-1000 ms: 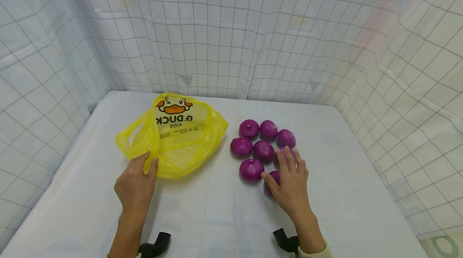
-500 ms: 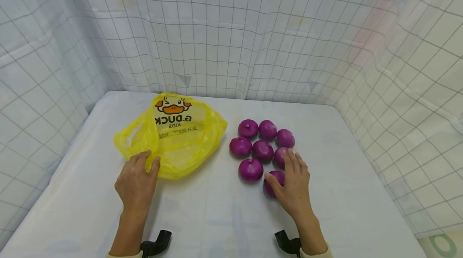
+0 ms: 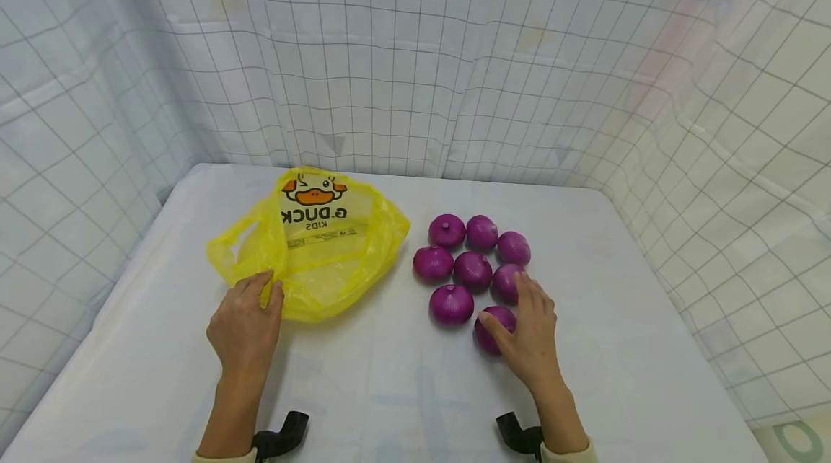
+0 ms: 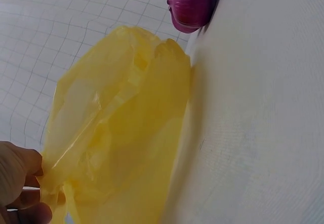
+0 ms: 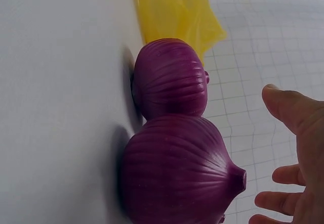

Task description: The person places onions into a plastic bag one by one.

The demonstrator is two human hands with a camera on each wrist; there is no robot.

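Eight purple onions (image 3: 472, 271) sit in a close cluster on the white surface (image 3: 389, 391), to the right of a yellow bag (image 3: 331, 254) that lies slack with its printed duck face uppermost. The right hand (image 3: 534, 340) is at the nearest onion (image 3: 491, 334), thumb and fingers apart and gripping nothing. The left hand (image 3: 243, 326) pinches the bag's near edge between thumb and fingers. The onions look firm, smooth and moderately heavy for their size; their glossy, rounded skins may slip or roll if only nudged, so a full wrap around the widest part seems safer than tugging the short stem (image 5: 237, 179), which points up. The bag looks thin, light and limp, likely to crumple or slide unless held; the rim is the better hold, since a hard pull might tear the film.
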